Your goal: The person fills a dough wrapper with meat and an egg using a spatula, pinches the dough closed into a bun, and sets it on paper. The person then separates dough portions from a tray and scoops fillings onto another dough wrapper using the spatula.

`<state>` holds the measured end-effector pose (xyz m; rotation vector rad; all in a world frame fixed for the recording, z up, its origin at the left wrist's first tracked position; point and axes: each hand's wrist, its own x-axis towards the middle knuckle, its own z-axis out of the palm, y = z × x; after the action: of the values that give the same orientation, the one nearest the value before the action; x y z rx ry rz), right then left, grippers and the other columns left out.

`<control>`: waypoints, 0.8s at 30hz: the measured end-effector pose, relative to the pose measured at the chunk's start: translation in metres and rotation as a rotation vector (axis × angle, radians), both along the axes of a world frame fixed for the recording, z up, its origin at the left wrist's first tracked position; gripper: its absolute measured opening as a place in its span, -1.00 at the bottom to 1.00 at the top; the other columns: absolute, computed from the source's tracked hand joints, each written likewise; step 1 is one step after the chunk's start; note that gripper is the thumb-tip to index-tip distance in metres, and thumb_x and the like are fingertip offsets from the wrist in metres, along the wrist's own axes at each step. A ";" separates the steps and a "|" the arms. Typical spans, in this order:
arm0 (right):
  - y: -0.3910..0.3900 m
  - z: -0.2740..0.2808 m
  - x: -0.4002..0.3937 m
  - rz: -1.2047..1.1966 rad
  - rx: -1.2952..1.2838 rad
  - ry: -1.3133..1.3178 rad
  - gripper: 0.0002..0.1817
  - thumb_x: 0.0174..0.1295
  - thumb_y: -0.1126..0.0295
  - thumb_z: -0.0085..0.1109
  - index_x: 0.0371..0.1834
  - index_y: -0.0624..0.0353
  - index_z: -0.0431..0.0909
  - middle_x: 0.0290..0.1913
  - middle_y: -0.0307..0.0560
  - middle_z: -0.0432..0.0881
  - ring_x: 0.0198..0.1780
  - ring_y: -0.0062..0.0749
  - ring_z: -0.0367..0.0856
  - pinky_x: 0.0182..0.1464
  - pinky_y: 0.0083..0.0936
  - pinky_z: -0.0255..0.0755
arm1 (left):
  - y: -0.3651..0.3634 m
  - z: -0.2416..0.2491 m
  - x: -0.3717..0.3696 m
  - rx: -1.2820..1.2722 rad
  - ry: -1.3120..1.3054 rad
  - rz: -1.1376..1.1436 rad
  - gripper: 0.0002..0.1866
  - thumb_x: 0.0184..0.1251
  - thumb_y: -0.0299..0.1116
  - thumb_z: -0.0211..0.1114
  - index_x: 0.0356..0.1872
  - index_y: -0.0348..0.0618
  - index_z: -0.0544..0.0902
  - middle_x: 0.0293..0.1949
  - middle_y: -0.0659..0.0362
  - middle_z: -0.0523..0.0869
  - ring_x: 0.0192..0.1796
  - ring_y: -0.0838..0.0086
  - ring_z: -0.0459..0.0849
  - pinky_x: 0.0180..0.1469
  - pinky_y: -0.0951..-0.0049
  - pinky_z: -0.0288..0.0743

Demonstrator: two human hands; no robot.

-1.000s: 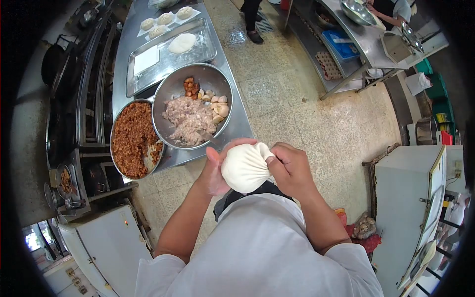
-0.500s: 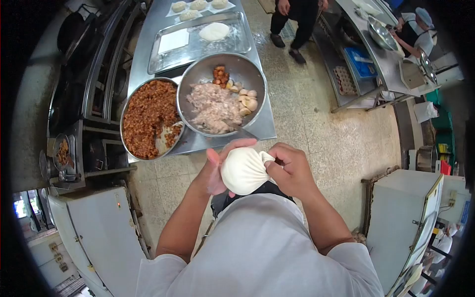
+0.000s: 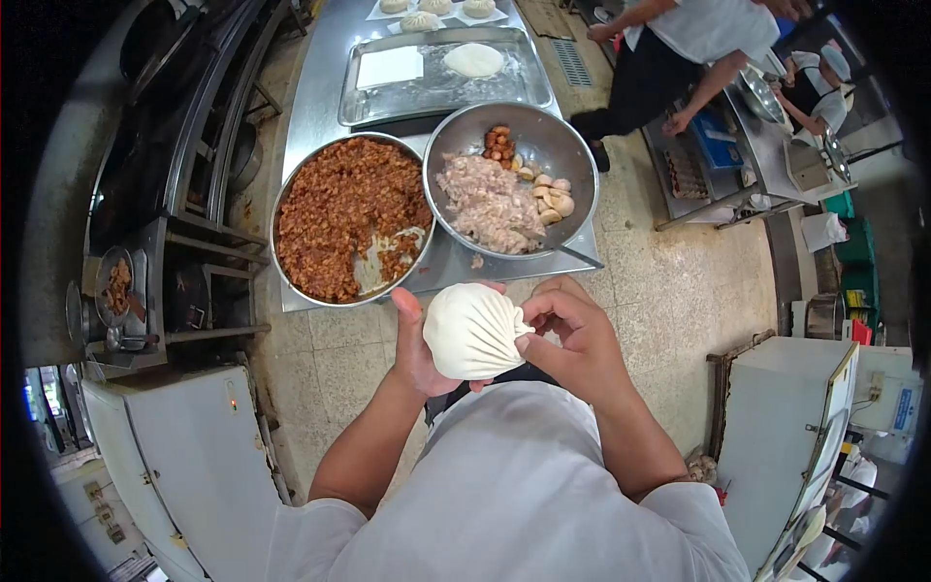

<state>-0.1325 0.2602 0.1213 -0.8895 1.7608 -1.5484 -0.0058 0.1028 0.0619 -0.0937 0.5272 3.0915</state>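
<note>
A round white dough bun (image 3: pixel 471 333) with pleats running to its right end rests in my left hand (image 3: pixel 419 354), whose fingers curve round its left side and underneath. The fingers of my right hand (image 3: pixel 572 339) pinch the gathered end of the dough. Beyond my hands, a steel bowl (image 3: pixel 448 209) holds pale minced filling (image 3: pixel 490 199), reddish pieces and yellowish pieces. A spatula handle (image 3: pixel 580 256) sticks out over its near rim. Left of it, a wide pan (image 3: pixel 275 233) holds reddish-brown filling (image 3: pixel 339 194).
Behind the bowls, a metal tray (image 3: pixel 436 102) carries a dough disc (image 3: pixel 473 60) and white paper (image 3: pixel 390 67). Pleated buns (image 3: pixel 420 21) sit at the table's far end. A person (image 3: pixel 669 58) walks at the right; another (image 3: pixel 815 92) works by a shelf. Fridges stand both sides.
The view has shifted, so the bowls appear further right. The bun has turned slightly, and its pleats show more. The person beyond the table has moved right and nearer the side shelf.
</note>
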 end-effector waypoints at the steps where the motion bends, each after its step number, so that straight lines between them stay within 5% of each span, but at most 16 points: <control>1: -0.004 0.000 0.005 0.004 -0.040 -0.067 -0.72 0.08 0.55 0.34 -0.10 0.24 0.63 -0.12 -0.19 0.49 -0.15 -0.55 0.49 -0.16 -0.62 0.44 | -0.004 -0.002 0.003 0.014 0.074 -0.010 0.26 -0.08 0.78 -0.28 0.37 -0.19 0.31 0.13 -0.07 0.59 -0.12 0.20 0.75 -0.53 0.27 0.66; 5: -0.017 -0.003 0.015 0.065 -0.012 -0.112 -0.69 0.07 0.57 0.31 -0.07 0.23 0.63 -0.07 -0.20 0.47 -0.09 -0.57 0.47 -0.14 -0.63 0.43 | -0.011 -0.005 0.017 0.028 0.169 -0.007 0.24 -0.05 0.75 -0.22 0.37 -0.22 0.30 0.12 -0.07 0.59 0.00 0.20 0.72 -0.28 0.18 0.73; 7: -0.024 -0.004 0.020 0.092 0.040 -0.022 -0.74 0.04 0.59 0.28 -0.15 0.21 0.65 -0.16 -0.23 0.51 -0.17 -0.58 0.49 -0.18 -0.61 0.42 | -0.011 -0.004 0.024 -0.304 -0.095 0.118 0.21 -0.02 0.72 -0.16 0.37 -0.22 0.28 0.12 -0.05 0.59 0.11 0.19 0.67 0.03 0.11 0.68; 10: -0.033 -0.006 0.028 0.132 0.150 0.051 -0.82 0.04 0.56 0.28 -0.24 0.21 0.66 -0.33 -0.21 0.56 -0.32 -0.51 0.54 -0.26 -0.55 0.43 | -0.032 -0.005 0.039 -0.395 -0.107 -0.007 0.17 -0.01 0.71 -0.13 0.38 -0.16 0.28 0.12 -0.03 0.60 0.19 0.21 0.63 0.24 0.10 0.55; 14: -0.050 -0.004 0.037 0.209 0.110 0.297 -0.87 0.04 0.53 0.30 -0.31 0.22 0.65 -0.48 -0.15 0.56 -0.46 -0.38 0.55 -0.35 -0.47 0.43 | -0.040 0.006 0.062 -0.454 -0.221 0.220 0.16 -0.02 0.71 -0.16 0.37 -0.11 0.29 0.09 0.01 0.62 0.14 0.23 0.66 0.10 0.12 0.65; 16: -0.060 -0.001 0.039 0.318 0.073 0.525 -0.88 0.07 0.50 0.30 -0.31 0.23 0.63 -0.47 -0.06 0.59 -0.46 -0.29 0.58 -0.37 -0.43 0.45 | -0.046 0.002 0.078 -0.488 -0.215 0.165 0.20 0.00 0.73 -0.26 0.34 -0.23 0.28 0.02 0.00 0.62 -0.10 0.23 0.75 -0.25 0.18 0.75; 19: -0.074 0.013 0.051 0.241 0.150 0.326 -0.91 0.10 0.50 0.29 -0.35 0.25 0.60 -0.45 -0.05 0.60 -0.44 -0.30 0.61 -0.36 -0.42 0.47 | -0.044 -0.002 0.083 -0.367 -0.239 0.259 0.17 0.03 0.72 -0.27 0.33 -0.21 0.29 -0.01 0.00 0.63 -0.20 0.20 0.76 -0.43 0.19 0.73; 24: -0.091 0.010 0.048 0.311 0.145 0.249 -0.91 0.15 0.50 0.26 -0.33 0.27 0.57 -0.44 -0.02 0.60 -0.40 -0.27 0.65 -0.32 -0.40 0.51 | -0.036 0.001 0.080 -0.279 -0.296 0.384 0.15 0.04 0.71 -0.27 0.35 -0.17 0.29 0.05 -0.01 0.61 -0.04 0.17 0.72 -0.24 0.11 0.73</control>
<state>-0.0846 0.1695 0.1315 -1.2573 1.7753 -1.1362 0.0739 0.0664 0.0625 -0.7206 1.0252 3.2372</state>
